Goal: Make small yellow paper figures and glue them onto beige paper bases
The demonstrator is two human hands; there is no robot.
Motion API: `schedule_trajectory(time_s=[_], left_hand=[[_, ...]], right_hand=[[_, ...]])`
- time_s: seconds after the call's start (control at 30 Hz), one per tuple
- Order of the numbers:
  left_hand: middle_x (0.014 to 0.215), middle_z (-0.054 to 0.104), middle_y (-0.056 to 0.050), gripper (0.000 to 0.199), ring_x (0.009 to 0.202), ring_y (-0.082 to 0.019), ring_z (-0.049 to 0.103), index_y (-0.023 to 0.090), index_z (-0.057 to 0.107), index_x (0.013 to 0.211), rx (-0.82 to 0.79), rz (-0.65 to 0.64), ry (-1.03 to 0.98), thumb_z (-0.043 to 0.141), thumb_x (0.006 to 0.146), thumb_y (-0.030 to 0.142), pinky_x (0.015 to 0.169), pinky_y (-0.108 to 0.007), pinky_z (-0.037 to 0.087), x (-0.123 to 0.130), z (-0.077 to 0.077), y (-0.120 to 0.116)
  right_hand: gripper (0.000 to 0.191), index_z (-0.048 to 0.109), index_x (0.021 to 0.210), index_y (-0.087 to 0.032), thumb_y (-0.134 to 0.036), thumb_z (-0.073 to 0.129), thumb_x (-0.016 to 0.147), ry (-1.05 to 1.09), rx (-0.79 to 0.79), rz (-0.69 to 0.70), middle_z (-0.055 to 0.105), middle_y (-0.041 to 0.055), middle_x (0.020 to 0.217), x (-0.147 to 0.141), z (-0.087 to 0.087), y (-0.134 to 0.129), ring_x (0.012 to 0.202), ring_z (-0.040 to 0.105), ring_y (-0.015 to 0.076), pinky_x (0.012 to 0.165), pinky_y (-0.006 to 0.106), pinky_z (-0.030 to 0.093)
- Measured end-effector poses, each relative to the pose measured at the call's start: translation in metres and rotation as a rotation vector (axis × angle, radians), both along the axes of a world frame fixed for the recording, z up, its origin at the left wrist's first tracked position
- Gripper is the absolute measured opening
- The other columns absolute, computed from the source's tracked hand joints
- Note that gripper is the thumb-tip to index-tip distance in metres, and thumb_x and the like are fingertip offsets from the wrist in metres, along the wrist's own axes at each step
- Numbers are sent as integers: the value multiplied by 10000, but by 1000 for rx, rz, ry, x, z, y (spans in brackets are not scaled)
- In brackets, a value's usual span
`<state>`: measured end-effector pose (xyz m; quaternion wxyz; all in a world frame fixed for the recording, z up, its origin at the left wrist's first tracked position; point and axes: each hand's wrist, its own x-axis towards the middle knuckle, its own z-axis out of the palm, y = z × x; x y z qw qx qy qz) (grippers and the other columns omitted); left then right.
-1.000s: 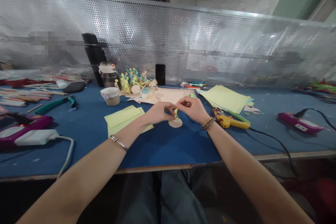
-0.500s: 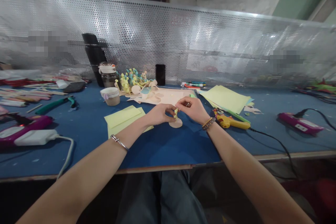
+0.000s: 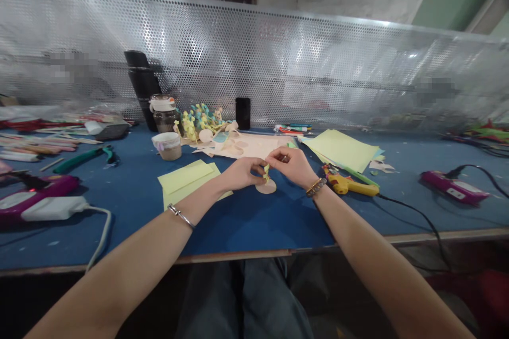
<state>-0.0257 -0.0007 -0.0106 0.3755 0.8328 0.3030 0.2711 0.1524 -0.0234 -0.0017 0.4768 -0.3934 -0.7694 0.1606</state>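
Between my hands stands a small yellow paper piece [image 3: 266, 175], curled or twisted, on a round pale paper disc [image 3: 266, 187]. My left hand [image 3: 245, 172] is closed around the side of the yellow piece, thumb and fingers pinching it. Fingertips of my right hand [image 3: 292, 163] press together at its top; whatever fine part they pinch is too small to see clearly. Left of my left hand lie yellow paper sheets [image 3: 186, 177], partly under my wrist. Beyond both hands spreads a pale pink sheet [image 3: 262, 144] with loose round cut-outs.
A yellow glue gun [image 3: 350, 185] with a black cord lies by my right wrist, before a yellow paper stack [image 3: 342, 149]. Behind stand finished-looking yellow and blue paper pieces [image 3: 201, 122], a cup [image 3: 167, 146], a jar [image 3: 164, 114] and a phone [image 3: 243, 113]. Green pliers [image 3: 85, 159] lie left.
Both hands stay almost in place. The yellow paper piece between the fingers looks slightly turned, showing a more twisted outline.
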Motion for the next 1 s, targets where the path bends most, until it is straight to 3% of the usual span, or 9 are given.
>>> schedule_trajectory(time_s=[0.6,0.8,1.0], left_hand=[[803,657,-35,361,741,-151,596,150,614,978,83,25,41,635,624,219,672,-243,416,1,2,-4],[856,662,-41,326,781,-169,579,148,653,904,128,26,91,655,658,362,692,-260,411,-3,9,-5],[858,677,-46,322,763,-149,575,146,681,895,114,17,-15,577,745,411,692,-255,417,-5,11,-2]], right_hand=[[158,654,735,-158,-299,587,759,-8,17,-9,658,35,716,0,0,0,612,566,120,569,243,443],[165,655,725,-154,-300,585,760,-5,22,-12,659,37,716,0,0,0,594,554,114,550,235,434],[142,656,720,-159,-285,599,752,4,39,-13,649,30,685,0,0,0,584,546,111,547,236,433]])
